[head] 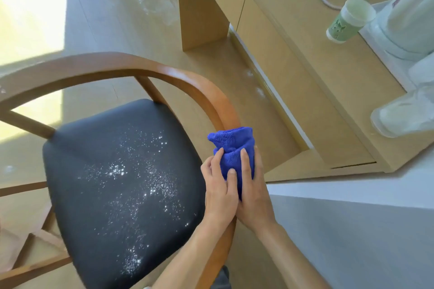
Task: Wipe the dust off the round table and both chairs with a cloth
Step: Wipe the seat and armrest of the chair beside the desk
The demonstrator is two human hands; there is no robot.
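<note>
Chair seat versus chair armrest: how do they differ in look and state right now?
The seat is dark and padded; the armrest is a curved, glossy brown wooden rail. White dust speckles the seat, while the armrest shows almost none. Nothing touches the seat; the blue cloth, held by the left hand and right hand, wraps the armrest. Both belong to one chair.

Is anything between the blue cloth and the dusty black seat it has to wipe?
Nothing visible. Both hands hold the cloth on the armrest, right beside the seat. Only the left hand lies on that side, and it moves with the cloth.
</note>
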